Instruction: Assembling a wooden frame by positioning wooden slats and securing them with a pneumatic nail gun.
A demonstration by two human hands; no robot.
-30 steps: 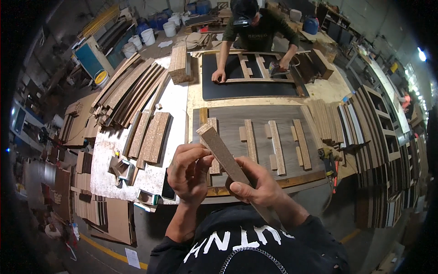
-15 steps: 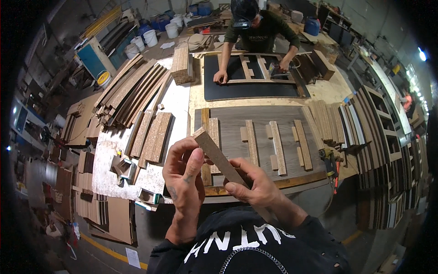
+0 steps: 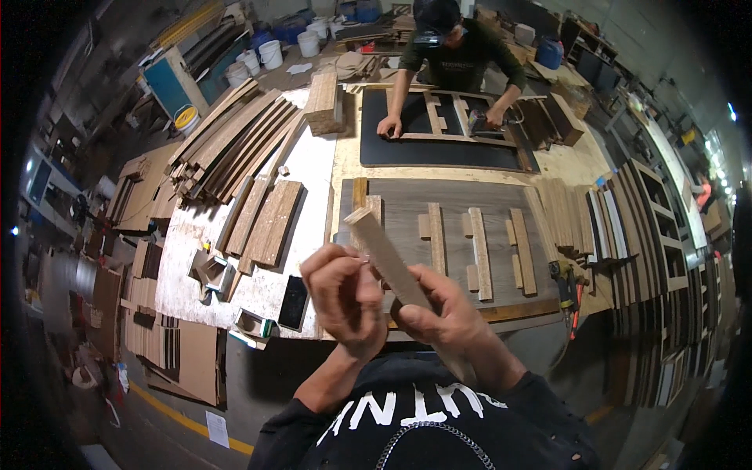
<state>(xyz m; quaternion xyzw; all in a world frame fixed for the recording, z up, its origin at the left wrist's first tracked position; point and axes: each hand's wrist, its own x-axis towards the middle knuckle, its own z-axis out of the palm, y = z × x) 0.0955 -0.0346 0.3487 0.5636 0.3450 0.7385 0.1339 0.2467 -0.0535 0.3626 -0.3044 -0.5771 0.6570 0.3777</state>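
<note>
My right hand (image 3: pixel 448 319) grips a particleboard strip (image 3: pixel 389 258), held up at a slant in front of my chest, its far end pointing up and left. Beside the strip's upper part is my left hand (image 3: pixel 343 296), fingers curled in and fingertips pinched together close to the strip's edge. Whatever may be between those fingertips is too small to make out. Below and beyond lies a grey wood-grain panel (image 3: pixel 407 205) carrying several short upright wood pieces (image 3: pixel 436 244) with small blocks at their sides.
A dark phone (image 3: pixel 294 302) lies left of my hands. Strip stacks (image 3: pixel 274 223) cover the left bench; more strips (image 3: pixel 560 215) stand right. A drill (image 3: pixel 562 274) hangs at the right edge. Opposite, a co-worker (image 3: pixel 458 66) works with a power tool on a frame over a black panel (image 3: pixel 439 154).
My left hand has shifted right and down, its fingers curling inward from a more upright pose. The strip's upper end has moved slightly right. The phone has come into sight.
</note>
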